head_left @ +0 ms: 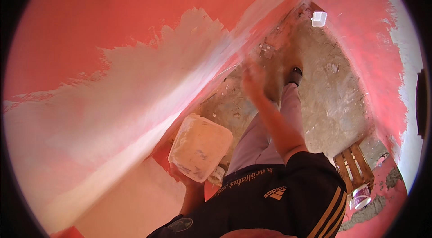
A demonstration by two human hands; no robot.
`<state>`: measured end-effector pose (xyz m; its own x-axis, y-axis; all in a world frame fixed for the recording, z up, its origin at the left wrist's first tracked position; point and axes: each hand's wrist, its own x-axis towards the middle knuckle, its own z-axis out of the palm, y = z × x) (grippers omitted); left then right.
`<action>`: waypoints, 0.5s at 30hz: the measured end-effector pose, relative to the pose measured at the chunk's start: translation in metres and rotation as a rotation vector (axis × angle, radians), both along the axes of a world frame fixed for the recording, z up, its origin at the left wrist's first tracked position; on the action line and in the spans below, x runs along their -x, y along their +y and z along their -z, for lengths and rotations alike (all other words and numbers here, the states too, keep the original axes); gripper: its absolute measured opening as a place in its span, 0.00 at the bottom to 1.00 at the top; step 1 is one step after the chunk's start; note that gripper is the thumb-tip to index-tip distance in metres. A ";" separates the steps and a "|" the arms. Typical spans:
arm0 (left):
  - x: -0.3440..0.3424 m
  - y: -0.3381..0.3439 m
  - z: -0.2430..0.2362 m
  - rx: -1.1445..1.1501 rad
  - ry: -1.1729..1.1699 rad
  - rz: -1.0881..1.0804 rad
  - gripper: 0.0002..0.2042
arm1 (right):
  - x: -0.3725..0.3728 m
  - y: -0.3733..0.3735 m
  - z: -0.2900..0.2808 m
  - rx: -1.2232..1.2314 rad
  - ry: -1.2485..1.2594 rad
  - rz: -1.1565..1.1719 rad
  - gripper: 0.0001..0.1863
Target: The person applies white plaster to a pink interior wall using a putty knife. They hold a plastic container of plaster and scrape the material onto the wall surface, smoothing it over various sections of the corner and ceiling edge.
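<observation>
A white, squarish plastic tub (200, 147), smeared with a pale coating, is beside the wall at my left. My left hand (179, 176) is at its near left edge, gripping it from below; the tub hides most of the fingers. My right arm reaches forward, and the right hand (253, 76) is close to the foot of the left wall. Motion blurs that hand, so its fingers and anything in them cannot be made out. The left wall (135, 80) is red-pink above, with a ragged-edged pale coat spread below.
A small white container (319, 19) stands in the far corner. On the right are a wooden slatted crate (353, 166) and a white and purple bucket (361, 196). The stained floor (333, 98) carries debris and a small flat square piece (267, 51). The right wall (373, 44) is partly coated.
</observation>
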<state>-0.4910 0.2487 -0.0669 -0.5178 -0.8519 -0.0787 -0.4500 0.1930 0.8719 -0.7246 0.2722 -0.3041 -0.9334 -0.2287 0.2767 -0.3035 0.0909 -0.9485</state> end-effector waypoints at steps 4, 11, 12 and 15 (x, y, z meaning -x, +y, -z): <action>0.009 0.011 0.004 0.035 0.036 -0.009 0.31 | 0.098 0.001 -0.006 -0.013 -0.103 0.261 0.24; -0.002 0.005 0.012 0.123 -0.020 -0.004 0.31 | -0.027 -0.027 0.001 0.190 -0.002 -0.110 0.22; -0.012 0.002 0.012 0.091 0.017 -0.011 0.32 | -0.022 -0.013 0.004 0.088 -0.016 -0.138 0.20; -0.002 0.006 0.001 0.094 -0.037 -0.020 0.33 | 0.052 0.017 -0.007 -0.175 -0.007 0.092 0.13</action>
<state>-0.4891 0.2550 -0.0682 -0.4986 -0.8667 -0.0170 -0.4862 0.2634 0.8332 -0.7763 0.2895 -0.2971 -0.9544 -0.1863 0.2333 -0.2794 0.2816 -0.9180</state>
